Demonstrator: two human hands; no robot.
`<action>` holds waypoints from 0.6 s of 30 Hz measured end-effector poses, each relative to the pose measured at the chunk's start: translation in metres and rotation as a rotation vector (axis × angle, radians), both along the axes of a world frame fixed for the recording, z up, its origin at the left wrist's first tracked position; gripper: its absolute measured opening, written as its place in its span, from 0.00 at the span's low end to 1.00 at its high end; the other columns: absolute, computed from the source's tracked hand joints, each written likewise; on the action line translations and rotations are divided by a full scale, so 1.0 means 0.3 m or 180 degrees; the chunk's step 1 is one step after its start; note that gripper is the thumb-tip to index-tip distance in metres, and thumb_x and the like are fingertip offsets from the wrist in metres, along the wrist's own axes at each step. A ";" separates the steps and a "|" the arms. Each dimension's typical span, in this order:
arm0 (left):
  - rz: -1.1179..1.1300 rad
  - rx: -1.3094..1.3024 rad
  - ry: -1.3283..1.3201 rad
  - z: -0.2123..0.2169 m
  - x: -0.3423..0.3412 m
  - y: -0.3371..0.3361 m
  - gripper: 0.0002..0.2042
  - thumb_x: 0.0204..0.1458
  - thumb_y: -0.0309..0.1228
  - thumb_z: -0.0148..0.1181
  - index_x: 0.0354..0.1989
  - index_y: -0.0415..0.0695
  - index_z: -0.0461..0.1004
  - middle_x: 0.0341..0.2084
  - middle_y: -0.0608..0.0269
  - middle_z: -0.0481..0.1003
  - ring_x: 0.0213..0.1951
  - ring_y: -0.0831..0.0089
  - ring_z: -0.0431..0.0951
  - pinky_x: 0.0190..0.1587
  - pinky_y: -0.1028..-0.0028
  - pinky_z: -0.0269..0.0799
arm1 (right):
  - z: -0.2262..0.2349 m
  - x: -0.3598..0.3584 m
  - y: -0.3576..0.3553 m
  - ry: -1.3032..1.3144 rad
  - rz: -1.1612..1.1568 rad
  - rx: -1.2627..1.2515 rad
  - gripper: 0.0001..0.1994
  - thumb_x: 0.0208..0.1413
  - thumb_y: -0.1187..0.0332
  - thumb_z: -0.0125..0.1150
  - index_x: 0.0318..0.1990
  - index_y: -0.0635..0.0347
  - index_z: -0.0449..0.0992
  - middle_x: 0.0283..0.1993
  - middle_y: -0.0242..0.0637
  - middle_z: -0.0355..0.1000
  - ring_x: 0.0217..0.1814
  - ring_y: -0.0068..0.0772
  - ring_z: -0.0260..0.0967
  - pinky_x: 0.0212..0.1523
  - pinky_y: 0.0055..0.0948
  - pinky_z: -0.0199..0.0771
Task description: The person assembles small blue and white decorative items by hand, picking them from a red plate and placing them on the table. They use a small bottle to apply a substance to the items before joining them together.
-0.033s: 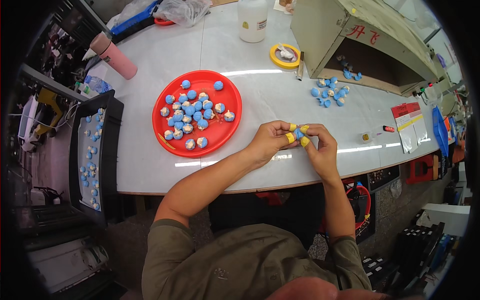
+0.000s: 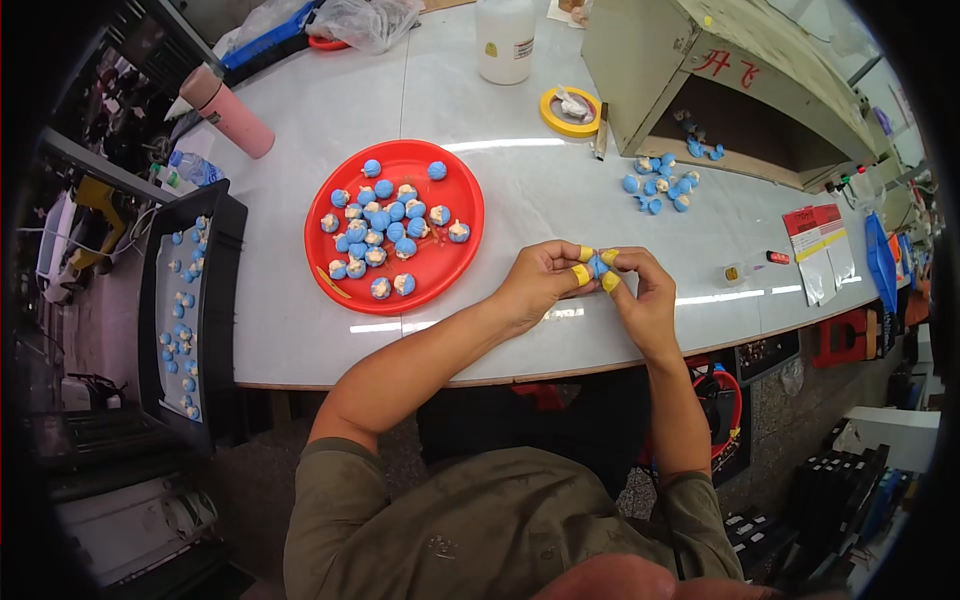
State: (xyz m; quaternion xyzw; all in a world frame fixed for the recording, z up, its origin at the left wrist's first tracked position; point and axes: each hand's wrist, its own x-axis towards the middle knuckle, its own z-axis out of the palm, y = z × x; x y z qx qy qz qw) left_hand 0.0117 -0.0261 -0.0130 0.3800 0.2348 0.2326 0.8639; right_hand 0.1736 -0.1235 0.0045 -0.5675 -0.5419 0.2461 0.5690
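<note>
As hands [image 2: 535, 285] [image 2: 645, 298] pinch a blue piece [image 2: 598, 267], little has changed.

Near the front edge of the table [image 2: 530, 190], the left hand [image 2: 548, 282] and the right hand [image 2: 646, 290] meet, a piece [image 2: 598, 267] between their fingertips. To their left lies a plate [image 2: 445, 268] with balls [image 2: 375, 237] in it. Farther left, at the table's end, sits a tray [image 2: 222, 330] holding more balls; a flask [image 2: 232, 117] lies behind it. A jug [image 2: 505, 55] stands at the back, and a roll of tape [image 2: 578, 131] lies between it and the hands. Right of the tape stands a cabinet [image 2: 628, 75], with pieces inside and before its opening. A packet [image 2: 817, 252] lies on the right, in front of the cabinet.
</note>
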 end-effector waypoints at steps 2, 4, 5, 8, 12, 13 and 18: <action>0.0050 0.0019 -0.0040 -0.003 -0.001 -0.003 0.10 0.62 0.21 0.59 0.50 0.34 0.74 0.47 0.56 0.77 0.49 0.70 0.80 0.54 0.74 0.80 | 0.011 0.008 0.003 -0.0068 -0.0066 -0.0181 0.12 0.49 0.86 0.63 0.42 0.66 0.77 0.45 0.40 0.77 0.50 0.33 0.74 0.54 0.30 0.71; 0.0041 -0.0021 -0.0039 -0.001 0.000 -0.001 0.10 0.62 0.21 0.59 0.50 0.35 0.74 0.47 0.56 0.77 0.49 0.71 0.80 0.54 0.75 0.80 | 0.038 0.003 0.004 -0.0214 -0.0013 -0.0101 0.11 0.49 0.86 0.63 0.40 0.66 0.78 0.45 0.41 0.77 0.50 0.35 0.75 0.53 0.30 0.72; 0.0009 -0.0073 -0.0015 0.000 -0.001 0.002 0.09 0.62 0.21 0.59 0.50 0.35 0.74 0.47 0.57 0.77 0.49 0.71 0.80 0.54 0.75 0.80 | 0.044 0.001 0.005 -0.0286 0.0014 -0.0061 0.11 0.48 0.87 0.63 0.40 0.67 0.78 0.45 0.42 0.77 0.50 0.36 0.75 0.53 0.31 0.73; -0.0036 -0.0032 -0.0043 -0.007 -0.001 0.004 0.09 0.62 0.21 0.59 0.49 0.35 0.74 0.47 0.57 0.77 0.49 0.71 0.80 0.53 0.75 0.80 | 0.034 0.013 0.010 -0.0161 0.0083 -0.0069 0.11 0.48 0.87 0.62 0.39 0.67 0.78 0.45 0.43 0.77 0.48 0.38 0.76 0.51 0.30 0.74; 0.0080 0.0195 -0.0027 -0.003 0.002 -0.007 0.09 0.62 0.21 0.59 0.48 0.35 0.75 0.47 0.58 0.78 0.49 0.71 0.80 0.53 0.75 0.80 | 0.033 0.015 0.009 -0.0255 0.0094 -0.0058 0.11 0.47 0.87 0.62 0.39 0.67 0.78 0.45 0.43 0.77 0.48 0.38 0.76 0.51 0.30 0.74; 0.0046 0.0106 -0.0025 0.002 0.000 -0.006 0.09 0.61 0.22 0.60 0.48 0.35 0.75 0.47 0.57 0.78 0.49 0.71 0.80 0.53 0.75 0.80 | 0.032 0.018 0.008 -0.0347 0.0121 0.0026 0.11 0.47 0.87 0.62 0.39 0.67 0.78 0.44 0.43 0.77 0.48 0.38 0.76 0.51 0.30 0.74; 0.0059 0.0017 -0.0108 -0.010 0.001 -0.002 0.09 0.61 0.22 0.60 0.48 0.35 0.75 0.47 0.56 0.78 0.49 0.70 0.81 0.54 0.74 0.80 | 0.031 0.016 0.012 -0.0154 0.0076 -0.0082 0.11 0.48 0.87 0.62 0.39 0.67 0.77 0.44 0.43 0.77 0.47 0.37 0.76 0.51 0.29 0.74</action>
